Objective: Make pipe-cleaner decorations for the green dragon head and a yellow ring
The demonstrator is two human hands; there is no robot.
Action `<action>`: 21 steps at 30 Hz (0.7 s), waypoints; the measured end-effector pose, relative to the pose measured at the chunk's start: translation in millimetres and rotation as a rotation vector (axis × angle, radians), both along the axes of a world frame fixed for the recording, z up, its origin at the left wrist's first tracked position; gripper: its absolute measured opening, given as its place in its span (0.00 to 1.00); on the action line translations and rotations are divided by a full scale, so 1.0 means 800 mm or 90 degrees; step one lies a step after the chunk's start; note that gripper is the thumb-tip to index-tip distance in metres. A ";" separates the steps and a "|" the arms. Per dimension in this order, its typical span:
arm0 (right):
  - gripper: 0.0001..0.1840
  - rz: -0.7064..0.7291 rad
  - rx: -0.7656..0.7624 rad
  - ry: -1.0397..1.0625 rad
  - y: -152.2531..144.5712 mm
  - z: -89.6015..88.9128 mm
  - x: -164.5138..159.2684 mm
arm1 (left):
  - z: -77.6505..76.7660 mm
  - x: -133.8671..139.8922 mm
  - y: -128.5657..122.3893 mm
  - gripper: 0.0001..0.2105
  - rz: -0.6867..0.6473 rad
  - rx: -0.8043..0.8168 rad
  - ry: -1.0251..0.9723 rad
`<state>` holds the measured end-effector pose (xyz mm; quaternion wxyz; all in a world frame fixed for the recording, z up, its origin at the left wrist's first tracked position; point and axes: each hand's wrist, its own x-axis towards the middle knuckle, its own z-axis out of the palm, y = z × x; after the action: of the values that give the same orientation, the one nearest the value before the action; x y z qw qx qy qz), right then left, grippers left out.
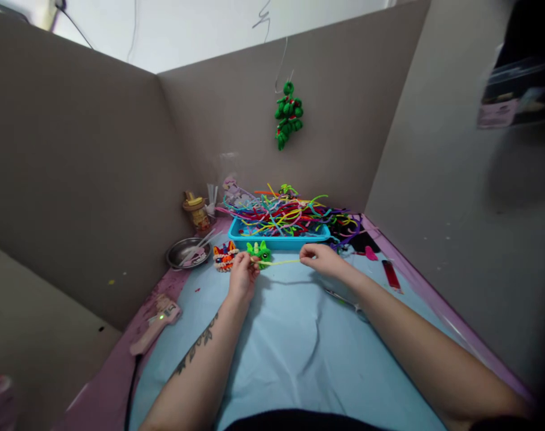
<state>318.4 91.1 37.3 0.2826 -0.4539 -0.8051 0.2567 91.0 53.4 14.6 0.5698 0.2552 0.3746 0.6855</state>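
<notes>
A thin pale yellow pipe cleaner [281,262] runs nearly level between my two hands. My left hand [244,272] pinches its left end, and my right hand [319,258] pinches the other end between thumb and fingers. Just behind my left hand sits a green fuzzy figure [259,251] with dark eyes and pointed ears, partly covered by the fingers. To its left is an orange, cream and blue fuzzy figure [224,256]. Under my right forearm lies a pair of scissors [344,299], its handles partly hidden.
A blue tray [281,243] heaped with colourful pipe cleaners stands at the back. On the left are a metal bowl [176,262], a yellow-lidded cup [195,209] and a pink glue gun [155,328]. A red packet [391,275] lies right. Grey partitions enclose the table.
</notes>
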 end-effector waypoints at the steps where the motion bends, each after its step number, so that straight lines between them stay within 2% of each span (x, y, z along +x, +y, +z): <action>1: 0.03 0.023 0.016 -0.014 0.000 0.004 0.003 | -0.002 0.002 -0.001 0.13 0.013 -0.013 -0.011; 4: 0.04 0.102 0.052 -0.052 -0.003 0.019 0.009 | -0.005 0.007 -0.004 0.14 0.038 -0.033 -0.038; 6: 0.04 0.123 0.056 -0.064 -0.006 0.028 0.011 | -0.005 0.006 -0.003 0.14 0.043 -0.037 -0.054; 12: 0.05 0.046 0.078 -0.088 -0.010 0.045 0.022 | 0.001 -0.002 0.003 0.13 0.001 0.002 0.000; 18: 0.05 0.016 0.112 -0.127 -0.014 0.062 0.031 | 0.004 0.002 0.002 0.14 -0.067 0.030 0.045; 21: 0.06 0.020 0.121 -0.143 -0.019 0.064 0.025 | 0.006 0.006 -0.002 0.18 -0.094 0.040 0.088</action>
<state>338.6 76.2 88.1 0.2285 -0.4385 -0.8592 0.1316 96.0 51.6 19.1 0.5834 0.3465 0.3715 0.6337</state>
